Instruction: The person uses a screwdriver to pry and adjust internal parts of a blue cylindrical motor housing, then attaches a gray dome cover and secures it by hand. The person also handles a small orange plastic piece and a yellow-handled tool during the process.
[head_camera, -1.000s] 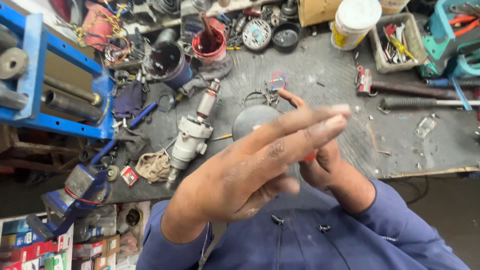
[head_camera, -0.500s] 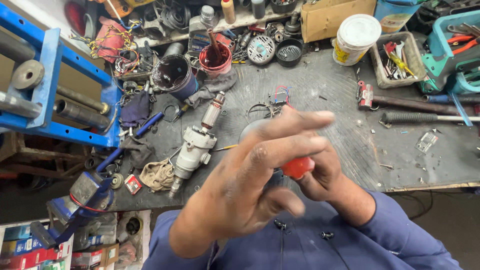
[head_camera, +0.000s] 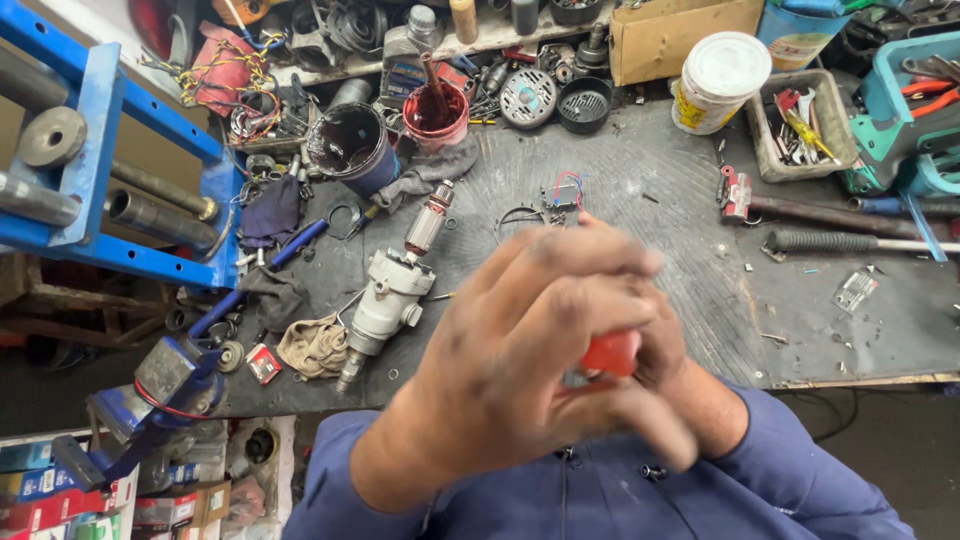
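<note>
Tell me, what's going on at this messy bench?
A person in a blue shirt holds both hands close to the chest, the left hand wrapped over the right hand, with a small red object pinched between them. On the workbench beyond lies a grey motor assembly among scattered tools.

Lighting: even, diffuse daylight, bright on the dark ribbed rubber-topped workbench (head_camera: 640, 200), shadows soft and short. Sharpness: bench clutter crisp; the grimy left hand (head_camera: 520, 370) and right hand (head_camera: 665, 350), close to the lens, smeared with blur. Distortion: wide-angle bending at edges, visible in the blue steel press frame (head_camera: 95, 150).
</note>
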